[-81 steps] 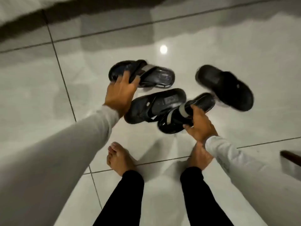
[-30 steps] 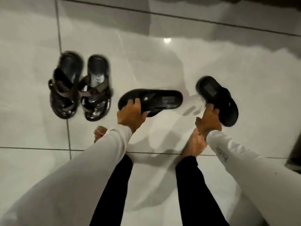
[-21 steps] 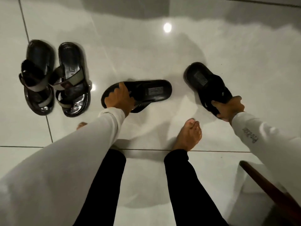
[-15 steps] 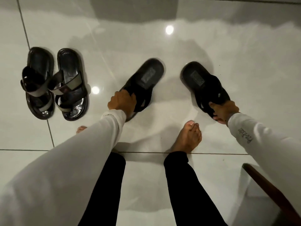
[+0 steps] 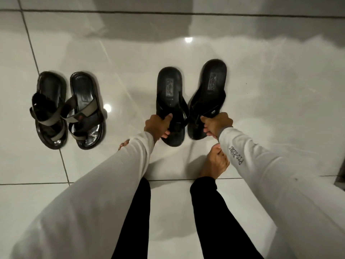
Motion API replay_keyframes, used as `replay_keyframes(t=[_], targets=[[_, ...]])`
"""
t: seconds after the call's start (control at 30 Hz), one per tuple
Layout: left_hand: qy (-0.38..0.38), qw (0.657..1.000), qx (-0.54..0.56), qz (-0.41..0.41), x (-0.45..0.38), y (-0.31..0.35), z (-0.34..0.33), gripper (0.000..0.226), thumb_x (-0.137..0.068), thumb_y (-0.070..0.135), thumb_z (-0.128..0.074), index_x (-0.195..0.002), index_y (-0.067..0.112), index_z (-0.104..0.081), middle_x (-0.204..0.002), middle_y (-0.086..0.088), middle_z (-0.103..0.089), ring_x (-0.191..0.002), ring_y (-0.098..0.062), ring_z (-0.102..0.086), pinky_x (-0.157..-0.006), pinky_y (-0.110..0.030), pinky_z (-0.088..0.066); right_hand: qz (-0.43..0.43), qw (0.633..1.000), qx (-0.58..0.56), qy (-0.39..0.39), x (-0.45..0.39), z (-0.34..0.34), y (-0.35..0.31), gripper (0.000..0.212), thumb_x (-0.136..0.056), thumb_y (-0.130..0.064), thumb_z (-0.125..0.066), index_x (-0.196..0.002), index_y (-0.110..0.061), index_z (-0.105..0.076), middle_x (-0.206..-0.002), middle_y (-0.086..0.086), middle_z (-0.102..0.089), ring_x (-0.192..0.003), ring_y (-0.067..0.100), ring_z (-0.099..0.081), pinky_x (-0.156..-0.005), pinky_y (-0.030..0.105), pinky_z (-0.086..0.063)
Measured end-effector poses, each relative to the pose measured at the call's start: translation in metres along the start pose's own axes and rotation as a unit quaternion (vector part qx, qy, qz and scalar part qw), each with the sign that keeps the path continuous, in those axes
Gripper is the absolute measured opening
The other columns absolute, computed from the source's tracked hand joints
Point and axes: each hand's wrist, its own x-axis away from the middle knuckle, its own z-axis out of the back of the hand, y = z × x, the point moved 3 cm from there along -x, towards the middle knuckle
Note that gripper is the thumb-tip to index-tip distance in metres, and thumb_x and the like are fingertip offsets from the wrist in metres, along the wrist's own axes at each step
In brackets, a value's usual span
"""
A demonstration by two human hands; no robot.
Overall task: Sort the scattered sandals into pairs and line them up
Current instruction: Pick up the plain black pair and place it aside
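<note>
Two plain black flip-flop sandals lie side by side at the centre of the floor, toes toward me. My left hand [image 5: 158, 127] grips the strap end of the left black sandal [image 5: 169, 86]. My right hand [image 5: 216, 126] grips the strap end of the right black sandal [image 5: 211, 85], which leans slightly to the right. To the left stands a pair with grey-banded straps: one strapped sandal [image 5: 49, 109] and its mate [image 5: 86, 109], close together and parallel.
The floor is glossy white tile [image 5: 270, 94] with dark grout lines and lamp reflections. My bare feet [image 5: 214, 163] stand just behind the black pair. A dark object's edge [image 5: 341, 176] shows at the far right.
Both hands have turned the two black sandals from splayed angles until they lie nearly parallel and close together. The strapped pair at the left has stayed put.
</note>
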Motion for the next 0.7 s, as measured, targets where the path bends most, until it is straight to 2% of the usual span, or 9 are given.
replay_keyframes(t=[0.03,0.1,0.2,0.23,0.3,0.37,0.43,0.57,0.7], targets=[[0.021,0.999,-0.024,-0.01,0.004,0.002,0.007,0.058,-0.093,0.056,-0.055,-0.11,0.002,-0.07,-0.098,-0.015,-0.078,-0.078,-0.028,-0.077,-0.053,-0.024,-0.057,0.011,0.996,0.068,0.05,0.008,0.005,0.0,0.053,-0.084,-0.039,-0.072,-0.124,-0.006,-0.061,-0.116,0.016,-0.07,-0.097,0.035,-0.072,-0.086,0.041,-0.059],[0.088,0.992,-0.064,-0.066,0.013,0.005,0.018,0.055,-0.093,0.051,-0.059,-0.123,0.004,-0.058,-0.119,-0.019,-0.07,-0.106,-0.041,-0.068,-0.078,-0.033,-0.051,0.084,0.971,0.191,0.117,0.023,0.012,-0.001,0.057,-0.083,-0.034,-0.071,-0.132,-0.015,-0.048,-0.122,0.016,-0.062,-0.111,0.042,-0.064,-0.092,0.046,-0.051],[0.076,0.985,-0.079,-0.136,0.021,0.012,0.023,0.08,-0.094,0.04,-0.065,-0.156,0.019,-0.02,-0.133,-0.023,-0.063,-0.117,-0.046,-0.063,-0.092,-0.045,-0.05,0.206,0.921,0.316,0.1,0.028,0.009,0.0,0.076,-0.086,-0.027,-0.067,-0.152,-0.025,-0.028,-0.138,0.021,-0.046,-0.121,0.043,-0.053,-0.093,0.05,-0.049],[0.048,0.983,-0.092,-0.149,0.021,0.016,0.019,0.091,-0.094,0.037,-0.065,-0.161,0.025,-0.004,-0.137,-0.022,-0.062,-0.12,-0.047,-0.061,-0.099,-0.048,-0.05,0.221,0.906,0.351,0.086,0.023,0.006,0.003,0.082,-0.087,-0.027,-0.065,-0.156,-0.027,-0.021,-0.148,0.023,-0.037,-0.127,0.043,-0.048,-0.098,0.051,-0.047],[0.027,0.979,-0.113,-0.167,0.017,0.022,0.012,0.097,-0.094,0.032,-0.064,-0.16,0.036,0.007,-0.141,-0.018,-0.06,-0.123,-0.047,-0.059,-0.106,-0.05,-0.047,0.227,0.888,0.395,0.055,0.013,-0.001,0.011,0.089,-0.089,-0.029,-0.064,-0.16,-0.029,-0.011,-0.163,0.026,-0.014,-0.143,0.042,-0.035,-0.106,0.05,-0.042],[0.051,0.976,-0.129,-0.169,0.011,0.031,0.009,0.094,-0.096,0.029,-0.062,-0.16,0.038,0.005,-0.141,-0.016,-0.061,-0.124,-0.047,-0.058,-0.107,-0.05,-0.046,0.232,0.887,0.397,0.041,0.003,-0.003,0.016,0.091,-0.09,-0.031,-0.064,-0.161,-0.029,-0.007,-0.166,0.028,-0.002,-0.15,0.041,-0.026,-0.107,0.049,-0.042],[0.061,0.971,-0.154,-0.17,0.01,0.043,0.003,0.086,-0.098,0.029,-0.057,-0.16,0.04,0.001,-0.134,-0.016,-0.066,-0.117,-0.047,-0.062,-0.102,-0.05,-0.049,0.241,0.89,0.383,0.055,-0.006,0.005,0.02,0.088,-0.09,-0.033,-0.064,-0.16,-0.027,-0.01,-0.166,0.028,-0.002,-0.15,0.041,-0.028,-0.106,0.047,-0.044],[0.071,0.97,-0.169,-0.158,0.014,0.079,-0.016,0.065,-0.102,0.035,-0.045,-0.157,0.04,-0.01,-0.115,-0.018,-0.069,-0.096,-0.041,-0.069,-0.091,-0.052,-0.057,0.253,0.897,0.35,0.098,-0.024,0.043,0.02,0.065,-0.092,-0.034,-0.062,-0.15,-0.023,-0.035,-0.165,0.024,-0.013,-0.147,0.041,-0.034,-0.104,0.048,-0.045],[0.105,0.974,-0.149,-0.135,0.011,0.126,-0.048,0.065,-0.099,0.031,-0.051,-0.155,0.023,-0.018,-0.134,-0.022,-0.057,-0.12,-0.045,-0.059,-0.103,-0.053,-0.05,0.249,0.894,0.353,0.117,-0.048,0.089,0.02,0.056,-0.094,-0.03,-0.061,-0.145,-0.018,-0.041,-0.165,0.023,-0.016,-0.141,0.042,-0.043,-0.102,0.05,-0.048]])
